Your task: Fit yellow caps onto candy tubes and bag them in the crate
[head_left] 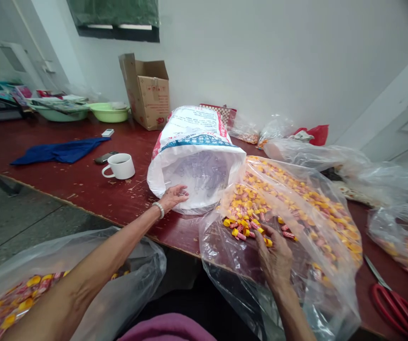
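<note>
Though blurry, Chinese characters [200,142] on sack [194,124]

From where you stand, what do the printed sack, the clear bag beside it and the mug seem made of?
Sack: likely matt plastic, perhaps woven, as its mouth stands stiffly open. Clear bag: glossy plastic film, since coloured pieces show through. Mug: probably glazed ceramic, judging by its smooth, white wall.

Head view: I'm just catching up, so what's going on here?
The person's right hand is at some small yellow-capped pieces in a clear plastic bag on the red table. The left hand is at the open mouth of a white sack lying on its side. I can't tell whether either hand grips anything. Another bag of similar pieces is at lower left.
</note>
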A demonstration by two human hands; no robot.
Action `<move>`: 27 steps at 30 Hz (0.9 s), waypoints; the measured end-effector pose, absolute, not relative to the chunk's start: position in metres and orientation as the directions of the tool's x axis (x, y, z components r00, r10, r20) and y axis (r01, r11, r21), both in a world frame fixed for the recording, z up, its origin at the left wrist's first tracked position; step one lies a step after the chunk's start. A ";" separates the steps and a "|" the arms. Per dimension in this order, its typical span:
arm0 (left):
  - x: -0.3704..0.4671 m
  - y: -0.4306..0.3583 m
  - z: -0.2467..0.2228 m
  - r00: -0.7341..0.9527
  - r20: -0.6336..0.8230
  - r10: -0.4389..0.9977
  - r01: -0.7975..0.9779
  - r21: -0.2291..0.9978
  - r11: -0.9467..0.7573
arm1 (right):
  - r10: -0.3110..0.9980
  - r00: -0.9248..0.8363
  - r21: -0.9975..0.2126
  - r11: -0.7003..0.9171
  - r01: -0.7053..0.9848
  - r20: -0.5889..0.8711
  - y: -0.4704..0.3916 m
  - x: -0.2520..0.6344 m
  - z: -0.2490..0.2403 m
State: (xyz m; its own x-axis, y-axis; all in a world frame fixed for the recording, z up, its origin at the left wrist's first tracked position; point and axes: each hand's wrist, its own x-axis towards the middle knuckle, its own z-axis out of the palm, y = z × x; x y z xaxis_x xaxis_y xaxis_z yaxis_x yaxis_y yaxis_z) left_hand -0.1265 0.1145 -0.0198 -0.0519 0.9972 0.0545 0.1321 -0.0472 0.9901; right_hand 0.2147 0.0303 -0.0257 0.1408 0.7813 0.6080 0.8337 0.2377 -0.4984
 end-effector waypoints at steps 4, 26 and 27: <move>-0.117 0.105 -0.007 -0.048 0.057 0.997 0.082 0.995 -0.053 | 0.800 0.203 -0.636 0.264 0.725 0.564 0.017 0.193 -0.006; -0.038 -0.006 0.021 0.296 -0.134 0.946 -0.083 0.983 0.165 | 0.896 -0.074 -0.765 0.414 0.493 0.437 -0.005 0.154 0.016; -0.038 -0.006 0.018 0.271 -0.148 0.951 -0.104 0.978 0.182 | 0.901 -0.021 -0.766 0.380 0.518 0.433 -0.001 0.162 0.011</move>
State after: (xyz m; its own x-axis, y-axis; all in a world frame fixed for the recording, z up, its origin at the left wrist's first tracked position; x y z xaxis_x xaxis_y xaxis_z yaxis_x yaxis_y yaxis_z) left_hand -0.0379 -0.0056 0.0181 0.2710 0.9511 -0.1481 -0.1039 0.1819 0.9778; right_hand 0.1621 -0.0005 0.0111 -0.0215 0.9012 0.4328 0.5179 0.3803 -0.7663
